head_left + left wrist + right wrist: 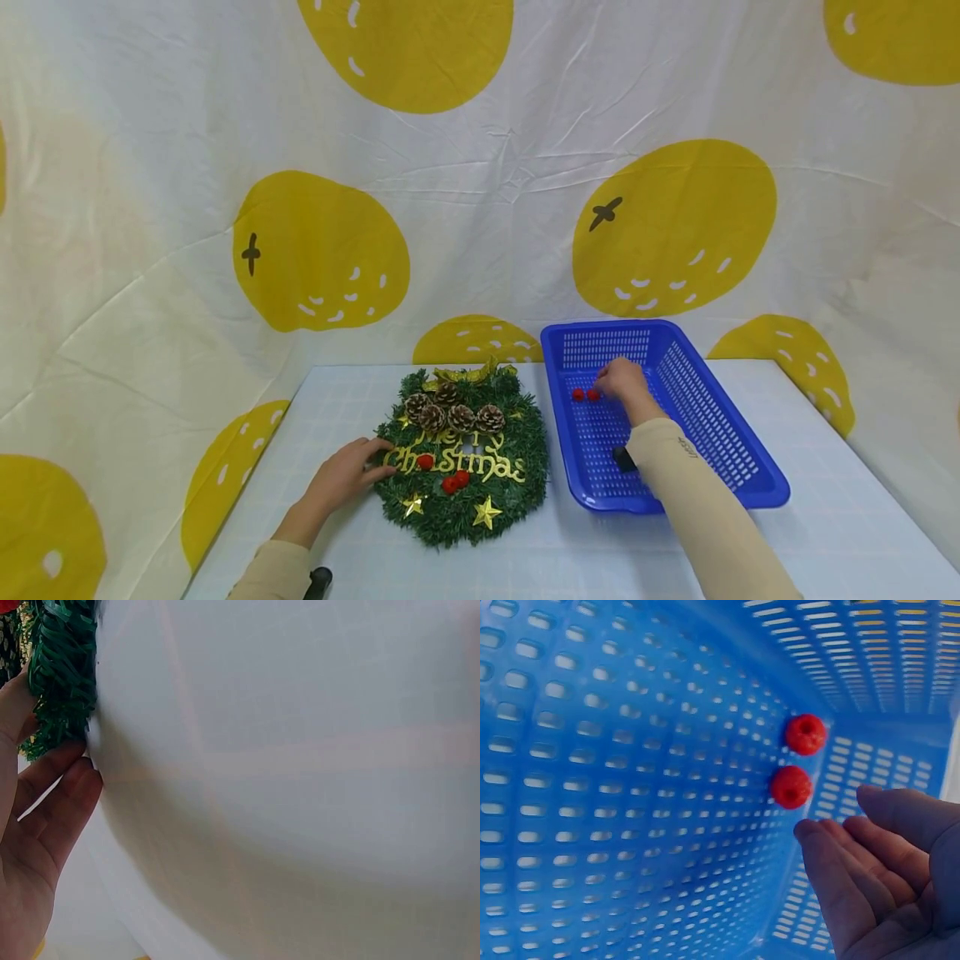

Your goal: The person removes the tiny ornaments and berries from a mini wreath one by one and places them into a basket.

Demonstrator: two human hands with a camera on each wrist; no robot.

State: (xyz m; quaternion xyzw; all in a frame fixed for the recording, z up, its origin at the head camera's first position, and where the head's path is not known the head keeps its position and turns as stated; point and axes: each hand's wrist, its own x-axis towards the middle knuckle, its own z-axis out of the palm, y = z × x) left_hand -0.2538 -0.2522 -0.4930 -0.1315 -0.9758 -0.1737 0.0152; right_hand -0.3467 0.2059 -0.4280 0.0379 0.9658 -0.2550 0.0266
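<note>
A green Christmas wreath (534,433) lies on the table with pine cones, gold stars, gold "Merry Christmas" lettering and red berries. My left hand (347,477) holds its left edge, the thumb and fingers on either side of the green tinsel (66,664). Inside the blue plastic basket (558,433), my right hand (625,383) hovers beside two red berries. In the right wrist view the upper berry (805,735) and the lower berry (790,787) sit near a corner. Nothing lies between that hand's parted thumb and fingertips.
A white cloth (465,250) printed with yellow fruit hangs behind the table (600,554). The basket stands to the right of the wreath, with raised slotted walls around it. Dark camera straps show at both wrists.
</note>
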